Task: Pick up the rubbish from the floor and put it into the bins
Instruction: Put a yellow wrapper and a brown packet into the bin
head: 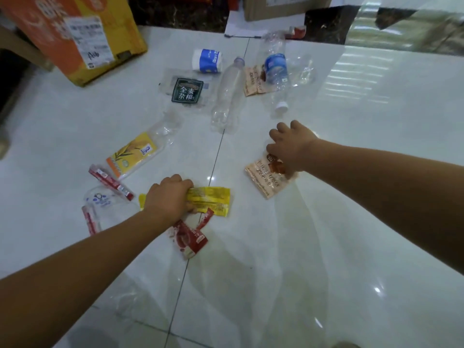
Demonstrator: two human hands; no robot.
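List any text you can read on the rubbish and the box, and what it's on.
"全麦杂粮": dark green label on the clear wrapper.
Shipping label on the orange box: too blurred to read.
Blue bottle label, paper cup, beige wrapper, yellow wrapper, red sachet: print too blurred.

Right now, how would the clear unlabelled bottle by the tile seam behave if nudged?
The clear bottle looks empty, so probably light. Lying on its side on the glossy floor, it may roll or skid. Its thin walls likely dent when squeezed.
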